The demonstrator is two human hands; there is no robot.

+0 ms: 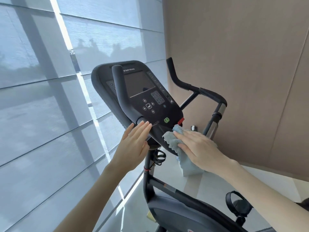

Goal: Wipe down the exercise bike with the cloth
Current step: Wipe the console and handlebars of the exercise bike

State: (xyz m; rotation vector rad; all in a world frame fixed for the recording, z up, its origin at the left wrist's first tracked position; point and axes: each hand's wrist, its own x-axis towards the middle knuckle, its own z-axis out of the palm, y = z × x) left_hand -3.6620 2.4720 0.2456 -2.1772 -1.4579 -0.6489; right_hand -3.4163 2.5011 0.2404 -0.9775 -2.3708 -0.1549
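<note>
A black exercise bike (pixel 167 186) stands in front of me, its console (pixel 147 99) tilted toward me with a dark screen, a keypad and a green button. My right hand (pixel 199 148) lies flat with straight fingers on a light blue cloth (pixel 172 139), pressing it against the console's lower right edge, just below the red button. Part of the cloth hangs down under the hand. My left hand (pixel 133 146) is open with fingers together, touching the console's lower left edge beside the end of the left handlebar (pixel 120 91).
Shaded windows (pixel 50 97) fill the left side. A beige wall (pixel 242 64) closes off the right, close behind the right handlebar (pixel 197 88). Below are the bike's frame cover (pixel 180 213), a pedal with strap (pixel 237 205) and pale floor.
</note>
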